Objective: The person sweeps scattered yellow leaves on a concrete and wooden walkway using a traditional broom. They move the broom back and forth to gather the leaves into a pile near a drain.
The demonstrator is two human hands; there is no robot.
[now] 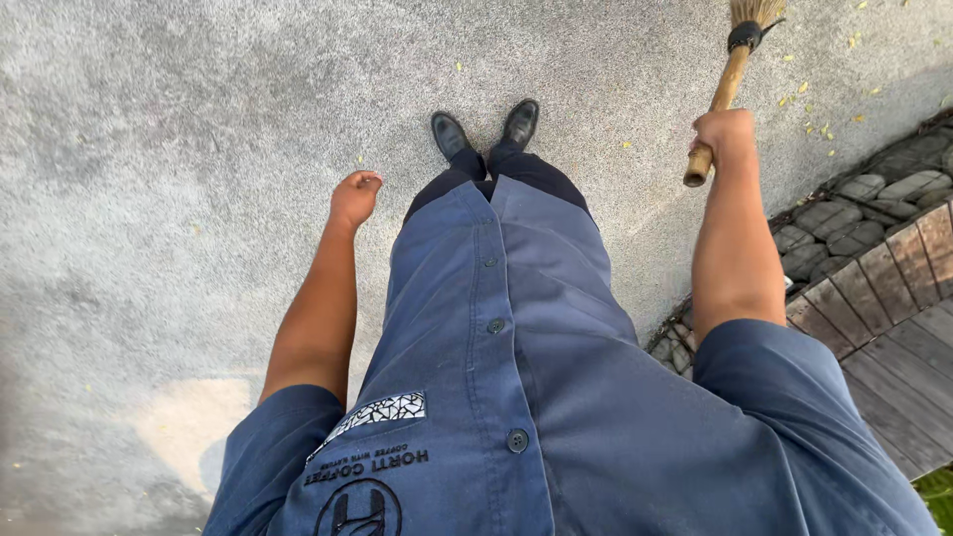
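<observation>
I look straight down my blue button shirt [536, 328] to my two black shoes [486, 127] on grey pavement [179, 149]. My right hand [723, 134] grips the wooden handle of a straw broom [730, 74]; its bristles reach past the top edge of the view. My left hand [353, 197] hangs loose beside my leg with the fingers curled and nothing in it.
Small yellow leaves [824, 109] lie scattered on the pavement near the broom. At the right, a border of dark rounded stones [854, 213] runs beside curved wooden decking [893, 328]. A pale patch of light [189, 422] marks the ground at lower left.
</observation>
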